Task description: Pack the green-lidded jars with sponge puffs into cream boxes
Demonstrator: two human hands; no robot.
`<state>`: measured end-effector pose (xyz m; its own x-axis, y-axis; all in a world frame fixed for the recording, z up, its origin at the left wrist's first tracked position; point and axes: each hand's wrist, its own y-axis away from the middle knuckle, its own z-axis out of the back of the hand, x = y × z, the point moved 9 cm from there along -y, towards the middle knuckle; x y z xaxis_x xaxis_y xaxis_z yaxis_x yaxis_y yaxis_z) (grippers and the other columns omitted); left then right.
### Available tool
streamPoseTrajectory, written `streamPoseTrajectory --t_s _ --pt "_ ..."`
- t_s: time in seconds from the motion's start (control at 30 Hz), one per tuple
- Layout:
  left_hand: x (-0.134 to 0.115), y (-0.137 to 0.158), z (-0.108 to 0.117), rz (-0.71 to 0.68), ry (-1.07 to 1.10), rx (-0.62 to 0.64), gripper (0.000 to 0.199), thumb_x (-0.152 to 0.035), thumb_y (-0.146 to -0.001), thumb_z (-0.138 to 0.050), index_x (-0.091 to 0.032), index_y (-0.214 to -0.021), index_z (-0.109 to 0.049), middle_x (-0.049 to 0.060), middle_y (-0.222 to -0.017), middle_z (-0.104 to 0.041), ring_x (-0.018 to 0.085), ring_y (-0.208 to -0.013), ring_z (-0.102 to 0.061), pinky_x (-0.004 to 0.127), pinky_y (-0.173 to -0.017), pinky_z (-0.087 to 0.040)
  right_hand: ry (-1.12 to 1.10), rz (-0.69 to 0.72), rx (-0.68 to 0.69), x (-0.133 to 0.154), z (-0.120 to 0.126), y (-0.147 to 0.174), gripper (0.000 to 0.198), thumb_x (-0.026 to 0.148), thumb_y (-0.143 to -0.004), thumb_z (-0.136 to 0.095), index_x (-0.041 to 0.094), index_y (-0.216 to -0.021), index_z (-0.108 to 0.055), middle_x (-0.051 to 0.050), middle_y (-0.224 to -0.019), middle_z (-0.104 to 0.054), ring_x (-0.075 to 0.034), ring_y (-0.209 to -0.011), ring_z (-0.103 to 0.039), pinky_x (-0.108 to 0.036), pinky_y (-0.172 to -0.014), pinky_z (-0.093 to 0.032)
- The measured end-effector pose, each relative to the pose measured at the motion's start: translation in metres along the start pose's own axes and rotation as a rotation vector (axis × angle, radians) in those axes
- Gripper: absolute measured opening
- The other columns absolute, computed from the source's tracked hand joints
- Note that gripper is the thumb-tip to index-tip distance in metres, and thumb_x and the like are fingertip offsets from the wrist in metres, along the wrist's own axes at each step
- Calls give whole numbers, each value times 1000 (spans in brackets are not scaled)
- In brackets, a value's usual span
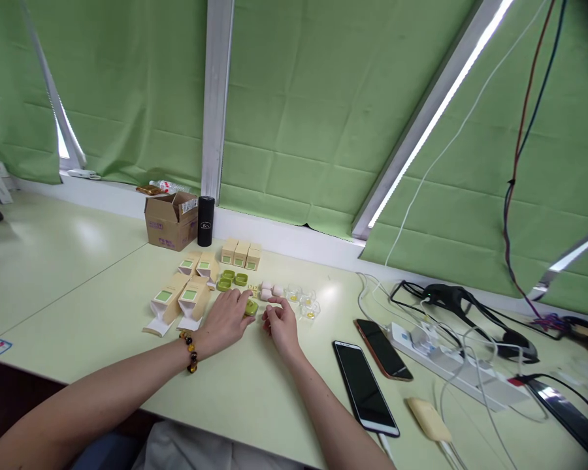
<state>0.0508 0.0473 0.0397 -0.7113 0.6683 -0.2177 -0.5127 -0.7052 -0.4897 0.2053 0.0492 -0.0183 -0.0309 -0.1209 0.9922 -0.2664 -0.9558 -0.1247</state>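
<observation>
My left hand [226, 318], with a beaded bracelet on its wrist, grips a small green case [251, 307] just above the table. Close to its right, my right hand [281, 324] has its fingers curled together; whatever they may hold is too small to make out. Behind the hands are several open green cases [225, 284], tiny yellow pieces [253, 288], pale pink blocks [266, 291] and clear plastic cups [310, 309] with yellow in them. Left of my left hand lie several small opened cartons [194, 297] with green labels.
Three upright small cartons [240, 254] stand at the back beside a black cylinder [206, 220] and a cardboard box [171, 222]. To the right are a white-framed phone [365, 385], another phone [384, 349], a yellowish case [428, 420], a power strip [455, 369] and tangled cables.
</observation>
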Motion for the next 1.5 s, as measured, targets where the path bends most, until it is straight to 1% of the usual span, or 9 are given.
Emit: streamPoseTrajectory --t_s 0.23,0.4,0.53,0.73,1.03,1.17,1.23,1.33,1.5 --pt "-3 -1 3 4 -39 -8 62 -50 -84 -75 -19 -133 -54 12 -109 -63 33 -102 -58 43 -89 -42 -13 -31 0 -1 1 0 38 50 -80 -68 24 -105 -55 6 -60 -62 -14 -43 -52 -23 -39 -35" --pt "8 -9 27 58 5 -74 54 -54 -94 -57 -18 -134 -55 16 -116 -62 36 -110 -55 47 -95 -40 -54 -49 -14 -1 3 0 39 50 -79 -69 23 -105 -56 6 -59 -61 -14 -42 -51 -24 -37 -35" --pt "42 -21 56 191 -199 -40 33 -40 -96 -54 -15 -114 -65 19 -103 -67 40 -109 -57 52 -97 -37 -42 -57 -22 -2 4 1 38 50 -80 -69 24 -105 -57 5 -60 -61 -14 -45 -53 -23 -38 -37" --pt "100 -14 65 425 -404 178 33 -41 -92 -61 -15 -112 -64 20 -100 -70 39 -101 -64 45 -83 -42 -4 -42 -31 -3 5 0 38 50 -81 -67 23 -107 -58 5 -62 -62 -15 -47 -55 -23 -39 -39" --pt "91 -6 47 403 -407 324 58 -37 -83 -72 -11 -131 -53 26 -118 -64 39 -98 -67 42 -76 -49 -6 -45 -23 1 4 3 38 50 -82 -66 23 -108 -58 4 -62 -62 -15 -48 -54 -23 -40 -39" --pt "86 -6 53 390 -384 323 55 -36 -82 -71 -12 -127 -52 25 -124 -58 37 -97 -67 42 -76 -51 1 -41 -22 -3 3 1 37 49 -84 -65 23 -109 -57 4 -64 -62 -15 -50 -55 -23 -40 -38" --pt "79 -7 60 365 -348 286 45 -34 -84 -68 -13 -122 -53 22 -119 -59 34 -93 -67 40 -75 -51 5 -31 -26 -4 4 0 37 49 -85 -64 23 -110 -57 3 -65 -62 -15 -50 -55 -23 -41 -38" --pt "56 -13 76 258 -263 87 36 -38 -89 -62 -17 -116 -52 16 -111 -57 31 -91 -64 41 -74 -52 46 39 -58 3 8 1 34 47 -89 -60 23 -112 -58 3 -69 -63 -15 -54 -57 -25 -48 -44" --pt "6 -15 89 -28 -7 -309 32 -33 -94 -60 -19 -120 -48 13 -112 -52 30 -104 -55 46 -88 -53 283 440 -105 52 5 22 29 32 -96 -53 24 -124 -55 -4 -101 -63 -17 -79 -61 -32 -70 -54"
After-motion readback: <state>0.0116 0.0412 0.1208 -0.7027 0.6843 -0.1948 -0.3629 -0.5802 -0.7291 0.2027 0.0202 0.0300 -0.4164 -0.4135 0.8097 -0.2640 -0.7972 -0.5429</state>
